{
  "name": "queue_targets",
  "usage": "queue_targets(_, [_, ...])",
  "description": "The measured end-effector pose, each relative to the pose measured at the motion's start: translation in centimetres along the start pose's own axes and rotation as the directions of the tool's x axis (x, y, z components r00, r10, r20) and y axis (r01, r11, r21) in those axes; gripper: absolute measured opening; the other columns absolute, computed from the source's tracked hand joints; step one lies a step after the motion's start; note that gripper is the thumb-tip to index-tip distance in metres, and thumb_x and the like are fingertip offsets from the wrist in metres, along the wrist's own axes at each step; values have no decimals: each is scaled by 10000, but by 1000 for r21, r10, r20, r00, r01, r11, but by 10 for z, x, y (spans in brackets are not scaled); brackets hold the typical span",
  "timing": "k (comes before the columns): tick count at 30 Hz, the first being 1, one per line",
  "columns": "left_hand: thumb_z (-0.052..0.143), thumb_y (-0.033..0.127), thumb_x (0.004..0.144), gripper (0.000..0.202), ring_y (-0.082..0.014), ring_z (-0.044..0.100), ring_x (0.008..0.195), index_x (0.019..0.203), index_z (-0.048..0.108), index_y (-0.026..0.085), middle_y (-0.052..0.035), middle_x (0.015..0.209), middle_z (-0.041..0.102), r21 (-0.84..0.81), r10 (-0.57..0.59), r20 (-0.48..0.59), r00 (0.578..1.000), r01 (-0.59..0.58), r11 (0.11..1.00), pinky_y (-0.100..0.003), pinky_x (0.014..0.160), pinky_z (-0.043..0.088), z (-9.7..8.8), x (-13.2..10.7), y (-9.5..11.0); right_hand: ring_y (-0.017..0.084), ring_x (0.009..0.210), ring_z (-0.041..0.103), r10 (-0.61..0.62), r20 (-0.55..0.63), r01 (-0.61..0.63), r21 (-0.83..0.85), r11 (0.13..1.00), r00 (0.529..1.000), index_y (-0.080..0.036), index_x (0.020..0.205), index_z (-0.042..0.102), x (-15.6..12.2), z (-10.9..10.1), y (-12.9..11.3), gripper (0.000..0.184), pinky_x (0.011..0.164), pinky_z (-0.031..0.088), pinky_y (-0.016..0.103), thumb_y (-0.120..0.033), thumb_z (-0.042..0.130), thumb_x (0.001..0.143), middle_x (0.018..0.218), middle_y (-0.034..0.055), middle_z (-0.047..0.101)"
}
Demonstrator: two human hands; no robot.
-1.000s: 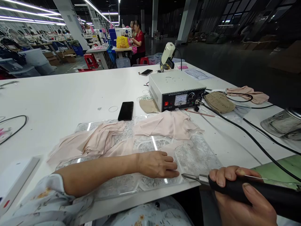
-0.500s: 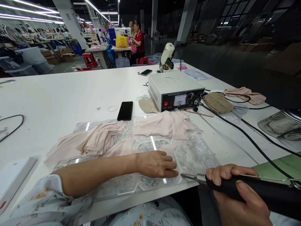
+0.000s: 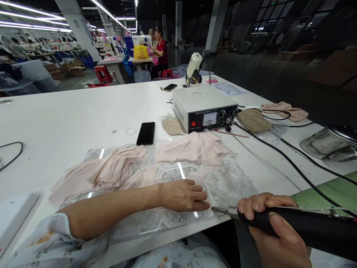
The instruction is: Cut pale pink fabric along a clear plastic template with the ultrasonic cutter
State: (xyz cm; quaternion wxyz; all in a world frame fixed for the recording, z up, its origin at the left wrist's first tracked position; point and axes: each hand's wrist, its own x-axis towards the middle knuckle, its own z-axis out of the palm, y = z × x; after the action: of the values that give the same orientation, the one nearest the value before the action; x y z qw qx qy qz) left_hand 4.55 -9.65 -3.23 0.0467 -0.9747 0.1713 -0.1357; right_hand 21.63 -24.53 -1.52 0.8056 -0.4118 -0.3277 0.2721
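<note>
Head view: resting left hand (image 3: 181, 195) palm-down on sheet (image 3: 230, 182), grasp impossible to tell, apparently for steadying fabric (image 3: 205, 173); gripping tool (image 3: 325, 227) in right hand (image 3: 279, 236), probably for control.

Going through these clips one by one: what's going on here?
A person's right hand grips a black-handled tool, its metal tip near the left hand. That hand lies palm down over pale pink cloth on a clear sheet. More cloth pieces lie beyond, a phone and box behind them.
</note>
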Motion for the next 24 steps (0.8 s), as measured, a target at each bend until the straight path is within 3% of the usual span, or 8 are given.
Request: queue_targets(24, [447,145,1004,219,-145,552,765,1137,612,85,-88,958,629,17,-45,50,998,44,999,-287,638,429,-3,-4,1,123,503,551,-25,23,23,74,997,999,-222,872,588,-6,-7,8,94,508,521,332,-272,648,820,683,-19,548])
